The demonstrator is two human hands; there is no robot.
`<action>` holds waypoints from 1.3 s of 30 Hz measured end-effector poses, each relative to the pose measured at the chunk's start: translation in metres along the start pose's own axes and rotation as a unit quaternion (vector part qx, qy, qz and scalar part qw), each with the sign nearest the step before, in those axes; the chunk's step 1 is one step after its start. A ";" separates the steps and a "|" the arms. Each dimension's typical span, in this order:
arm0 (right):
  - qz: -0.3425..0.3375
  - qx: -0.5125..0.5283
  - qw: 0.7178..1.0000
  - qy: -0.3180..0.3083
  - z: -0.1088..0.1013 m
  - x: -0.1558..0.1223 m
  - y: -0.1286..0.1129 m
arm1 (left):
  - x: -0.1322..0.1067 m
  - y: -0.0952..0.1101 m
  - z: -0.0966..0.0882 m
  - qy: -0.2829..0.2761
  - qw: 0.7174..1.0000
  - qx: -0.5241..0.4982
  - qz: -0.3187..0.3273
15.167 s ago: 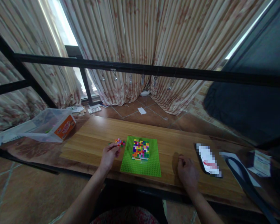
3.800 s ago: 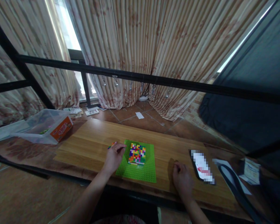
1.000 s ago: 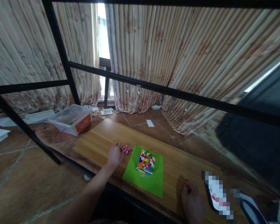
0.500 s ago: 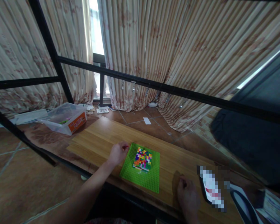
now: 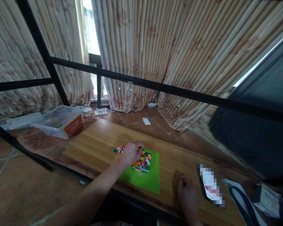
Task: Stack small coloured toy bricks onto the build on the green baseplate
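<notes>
A square block of small multicoloured toy bricks (image 5: 145, 161) stands on a green studded baseplate (image 5: 153, 185). My left hand (image 5: 132, 153) hovers over the block's far left corner, fingertips pinched together. The small red brick seen in that pinch a moment ago is hidden by the fingers now. Left of the hand, a small pile of loose bricks (image 5: 119, 149) lies on the wooden table. My right hand (image 5: 188, 193) rests on the table right of the baseplate, its fingers curled in, with nothing visible in them.
The wooden table (image 5: 91, 138) carries a phone-like object (image 5: 211, 186), its screen pixelated, at the right. A clear plastic box (image 5: 58, 122) with an orange label stands beyond the left end. A black metal rail (image 5: 146, 83) crosses in front of the curtains.
My left hand has moved right, from beside the baseplate's left edge to above the brick block, uncovering the loose pile. My right hand stays on the table. The view has shifted slightly.
</notes>
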State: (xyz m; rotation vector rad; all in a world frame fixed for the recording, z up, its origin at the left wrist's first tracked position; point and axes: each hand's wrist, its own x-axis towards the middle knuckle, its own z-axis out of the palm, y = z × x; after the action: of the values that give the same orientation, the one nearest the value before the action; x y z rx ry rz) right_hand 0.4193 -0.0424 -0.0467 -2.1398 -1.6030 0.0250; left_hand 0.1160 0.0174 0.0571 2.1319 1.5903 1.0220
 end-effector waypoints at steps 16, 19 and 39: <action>-0.004 0.016 1.000 0.009 -0.003 -0.002 -0.005 | 0.010 0.001 0.013 -0.105 0.986 0.121 0.047; -0.003 0.013 1.000 0.002 -0.003 -0.002 -0.005 | 0.009 0.000 0.014 -0.104 0.989 0.103 0.026; 0.014 0.002 1.000 -0.002 -0.003 -0.001 -0.004 | 0.005 -0.011 0.025 -0.034 0.994 -0.064 -0.085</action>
State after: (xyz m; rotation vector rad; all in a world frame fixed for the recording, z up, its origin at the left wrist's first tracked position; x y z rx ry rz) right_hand 0.4167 -0.0433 -0.0431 -2.1600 -1.5745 0.0416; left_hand 0.1257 0.0297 0.0346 1.8920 1.5968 0.9595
